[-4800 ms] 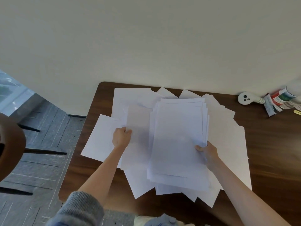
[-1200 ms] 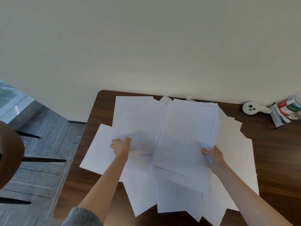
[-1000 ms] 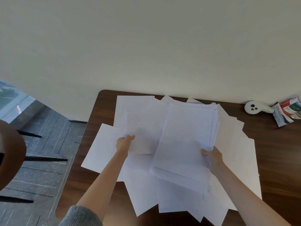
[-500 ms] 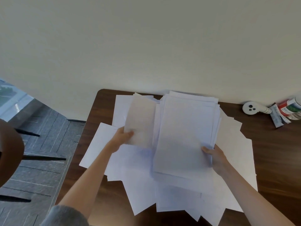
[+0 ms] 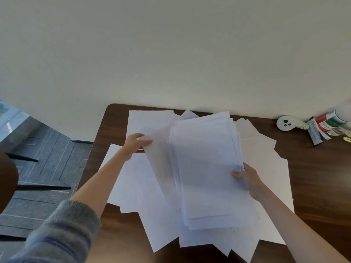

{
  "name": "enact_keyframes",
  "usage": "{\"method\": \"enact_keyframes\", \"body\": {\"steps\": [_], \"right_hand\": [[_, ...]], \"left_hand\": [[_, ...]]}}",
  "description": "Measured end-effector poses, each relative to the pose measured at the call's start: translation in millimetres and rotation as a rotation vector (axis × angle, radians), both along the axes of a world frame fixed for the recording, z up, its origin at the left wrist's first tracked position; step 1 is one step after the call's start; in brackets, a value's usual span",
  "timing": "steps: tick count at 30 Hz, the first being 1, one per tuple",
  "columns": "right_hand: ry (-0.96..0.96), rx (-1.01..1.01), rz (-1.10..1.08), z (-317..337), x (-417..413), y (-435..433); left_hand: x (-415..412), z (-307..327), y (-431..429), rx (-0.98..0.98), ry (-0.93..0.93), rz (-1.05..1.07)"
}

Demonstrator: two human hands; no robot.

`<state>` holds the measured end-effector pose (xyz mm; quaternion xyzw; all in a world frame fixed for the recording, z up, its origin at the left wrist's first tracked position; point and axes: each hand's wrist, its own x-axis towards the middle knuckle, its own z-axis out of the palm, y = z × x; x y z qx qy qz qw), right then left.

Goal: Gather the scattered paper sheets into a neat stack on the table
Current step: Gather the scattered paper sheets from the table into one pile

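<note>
Many white paper sheets (image 5: 150, 122) lie fanned and overlapping across the brown table (image 5: 315, 179). My right hand (image 5: 247, 177) grips the right edge of a thick gathered stack (image 5: 207, 168), held tilted above the loose sheets. My left hand (image 5: 135, 143) pinches the top corner of a single sheet (image 5: 161, 164), lifted off the table and leaning against the stack's left side. More loose sheets spread under and around the stack, reaching the near edge.
A white round device (image 5: 286, 123) and several tubes and a jar (image 5: 330, 124) sit at the table's far right by the wall. A dark chair (image 5: 7, 179) stands on the grey floor to the left. The table's left edge lies close to the outer sheets.
My left hand has lifted one sheet from the left pile and swung it right against the stack. The stack in my right hand has tipped slightly.
</note>
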<state>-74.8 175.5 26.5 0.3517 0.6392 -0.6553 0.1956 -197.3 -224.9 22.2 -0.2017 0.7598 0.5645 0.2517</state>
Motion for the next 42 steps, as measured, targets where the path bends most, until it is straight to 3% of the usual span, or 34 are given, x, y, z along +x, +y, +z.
{"method": "enact_keyframes", "body": {"steps": [2,4,14,19,27,35,38,42], "right_hand": [[-0.011,0.011,-0.005,-2.8,2.2,-3.1],[-0.024,0.016,-0.015,-6.6,3.6,-6.3],[-0.048,-0.006,-0.031,-20.2,-0.7,-14.3],[-0.044,-0.039,-0.024,-22.5,-11.8,-21.7],[-0.048,-0.060,-0.014,-36.7,-29.9,-39.8],[0.014,0.103,0.057,-52.2,-35.4,-56.1],[0.021,0.158,0.106,-56.5,-34.0,-55.1],[0.019,0.161,0.191,-55.1,-31.9,-47.5]], "left_hand": [[13.0,-14.4,1.5,0.220,-0.064,0.263],[30.1,-25.0,7.2,0.289,-0.097,0.314],[52.1,-47.0,34.0,-0.126,0.022,0.053],[35.2,-50.0,37.1,-0.183,0.020,-0.106],[35.4,-38.6,55.7,-0.003,-0.046,-0.077],[63.4,-28.6,79.3,0.478,-0.246,0.117],[73.5,-37.0,94.3,0.412,-0.280,0.128],[78.5,-38.6,101.6,0.262,-0.093,0.130]]}}
